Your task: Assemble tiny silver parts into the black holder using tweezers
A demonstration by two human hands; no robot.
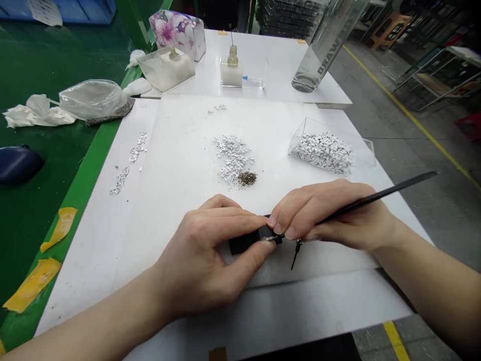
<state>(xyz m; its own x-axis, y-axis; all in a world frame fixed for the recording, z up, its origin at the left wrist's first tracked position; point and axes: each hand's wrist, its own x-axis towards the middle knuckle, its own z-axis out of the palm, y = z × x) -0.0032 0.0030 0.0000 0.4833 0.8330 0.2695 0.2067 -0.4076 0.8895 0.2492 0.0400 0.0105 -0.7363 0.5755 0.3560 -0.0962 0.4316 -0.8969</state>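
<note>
My left hand (214, 250) is closed, thumb and forefinger pressed on a small black block (240, 244) lying on the white board. A tiny silvery piece (267, 239) shows at the block's right end, by my left thumb tip. My right hand (326, 215) is closed around long, thin black tweezers (391, 193), whose tail points to the right. Its fingertips touch the block's right end, and they hide the tweezers' tips. Just below the right fingers, a short thin black pin with a shiny head (296, 254) points down; what bears it is hidden.
Beyond my hands lie a heap of small silvery-white pieces (233, 155) and a pile of tiny brown parts (247, 178). A clear tray (302, 128) holds more white pieces. Farther back stand a small bottle (232, 56), a tall glass (315, 50) and a flowered box (176, 30).
</note>
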